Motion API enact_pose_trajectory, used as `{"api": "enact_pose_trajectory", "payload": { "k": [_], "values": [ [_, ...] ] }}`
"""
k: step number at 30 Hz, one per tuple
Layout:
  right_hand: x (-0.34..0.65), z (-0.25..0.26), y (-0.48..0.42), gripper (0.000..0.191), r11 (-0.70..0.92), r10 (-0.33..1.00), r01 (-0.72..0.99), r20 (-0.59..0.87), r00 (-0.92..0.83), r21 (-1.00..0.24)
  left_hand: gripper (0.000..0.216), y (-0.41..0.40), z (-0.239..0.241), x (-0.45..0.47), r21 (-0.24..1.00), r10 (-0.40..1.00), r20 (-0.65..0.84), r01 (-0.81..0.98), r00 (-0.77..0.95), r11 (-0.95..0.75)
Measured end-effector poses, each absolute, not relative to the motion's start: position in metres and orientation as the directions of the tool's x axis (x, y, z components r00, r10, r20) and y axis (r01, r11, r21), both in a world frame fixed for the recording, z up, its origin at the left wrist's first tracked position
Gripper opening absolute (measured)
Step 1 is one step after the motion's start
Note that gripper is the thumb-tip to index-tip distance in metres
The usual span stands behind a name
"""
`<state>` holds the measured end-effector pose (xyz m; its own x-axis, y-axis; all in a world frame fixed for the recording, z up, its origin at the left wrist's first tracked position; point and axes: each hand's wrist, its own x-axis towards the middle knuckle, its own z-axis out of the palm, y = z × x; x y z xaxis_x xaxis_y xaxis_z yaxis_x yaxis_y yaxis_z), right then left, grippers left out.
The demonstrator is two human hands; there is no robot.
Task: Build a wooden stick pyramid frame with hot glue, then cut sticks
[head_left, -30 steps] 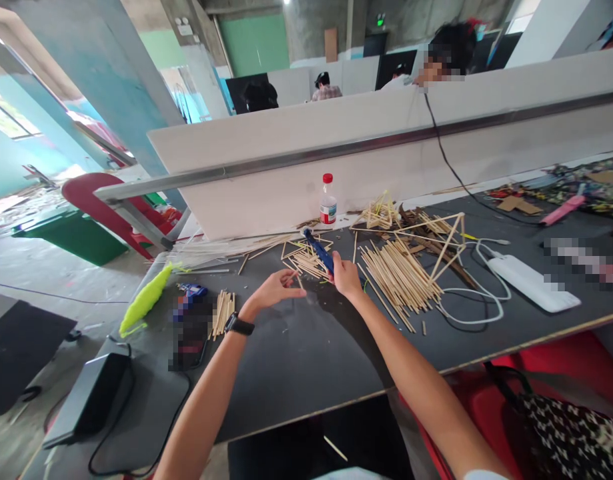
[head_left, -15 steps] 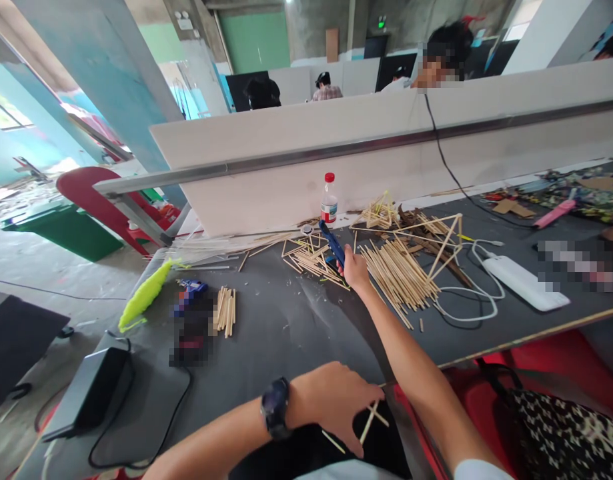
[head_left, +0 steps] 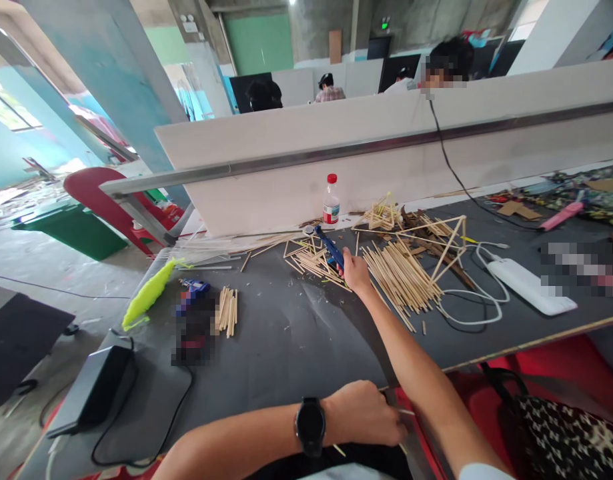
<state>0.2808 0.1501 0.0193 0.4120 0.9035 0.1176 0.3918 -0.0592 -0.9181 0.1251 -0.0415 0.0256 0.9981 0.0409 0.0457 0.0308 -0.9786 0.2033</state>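
My right hand is stretched out over the table, its fingers wrapped around a dark blue hand tool. The tool slants up and left above a loose heap of thin wooden sticks; its exact kind is hard to make out. Low over my lap is my left hand, a black watch on its wrist. Its fingers are curled and mostly hidden under the back of the hand. Pale ends of thin wooden sticks poke out beside and below it.
A sheaf of wooden sticks lies right of my right hand, beside a stick frame and a white power strip. A red-capped bottle stands by the partition. Leftward are a short stick bundle, yellow-green yarn and a black adapter.
My left hand has moved right and rolled over, hiding most of the sticks. My right hand keeps the blue tool, which now tilts further left.
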Motion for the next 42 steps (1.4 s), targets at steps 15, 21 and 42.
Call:
{"api": "enact_pose_trajectory", "payload": {
  "k": [15, 21, 42],
  "values": [
    [0.307, 0.036, 0.147, 0.073, -0.106, 0.626, 0.447, 0.289, 0.724, -0.888, 0.027, 0.129, 0.06, 0.071, 0.36, 0.733, 0.125, 0.657, 0.669, -0.662],
    [0.321, 0.048, 0.14, 0.062, -0.214, 0.447, 0.542, 0.412, 0.794, -0.813, 0.027, 0.148, 0.055, 0.104, 0.377, 0.745, 0.119, 0.664, 0.657, -0.646],
    [0.322, 0.046, 0.143, 0.033, -0.447, 0.623, 0.567, 0.215, 0.753, -0.691, 0.032, 0.193, 0.046, 0.153, 0.367, 0.902, 0.243, 0.827, 0.357, -0.426]
  ]
}}
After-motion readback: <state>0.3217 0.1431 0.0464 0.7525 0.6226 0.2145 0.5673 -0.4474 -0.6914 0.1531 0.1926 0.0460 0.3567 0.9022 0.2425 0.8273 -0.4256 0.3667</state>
